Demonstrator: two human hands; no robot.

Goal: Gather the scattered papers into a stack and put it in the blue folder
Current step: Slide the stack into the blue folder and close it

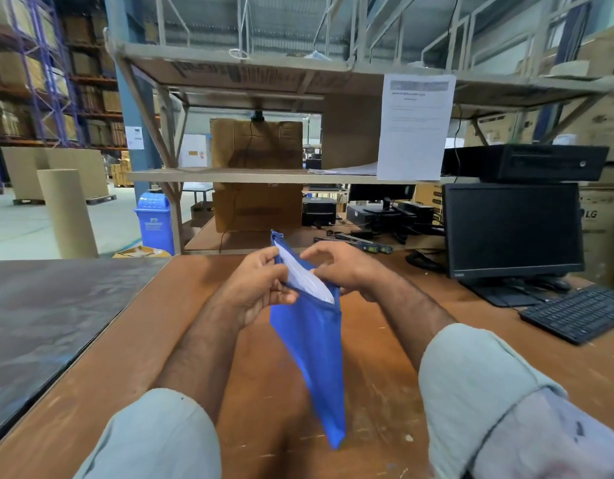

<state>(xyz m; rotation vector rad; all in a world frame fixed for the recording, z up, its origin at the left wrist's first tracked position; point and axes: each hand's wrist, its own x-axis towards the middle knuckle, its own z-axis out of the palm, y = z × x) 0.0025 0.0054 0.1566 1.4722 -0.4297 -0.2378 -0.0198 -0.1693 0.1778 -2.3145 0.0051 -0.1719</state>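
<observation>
I hold the blue folder (310, 344), a zip pouch, upright above the brown table (133, 344), its open mouth facing up. White papers (304, 276) sit inside and show in the opening. My left hand (260, 285) grips the left lip of the mouth, fingers curled round the edge. My right hand (340, 267) pinches the right lip near the papers. The folder's lower corner hangs down near the table between my forearms.
A black monitor (513, 229) and keyboard (578, 314) stand at the right. A metal shelf rack (250, 176) with cardboard boxes rises behind the table. A printed sheet (414, 127) hangs on the rack. A darker table (32, 323) adjoins on the left.
</observation>
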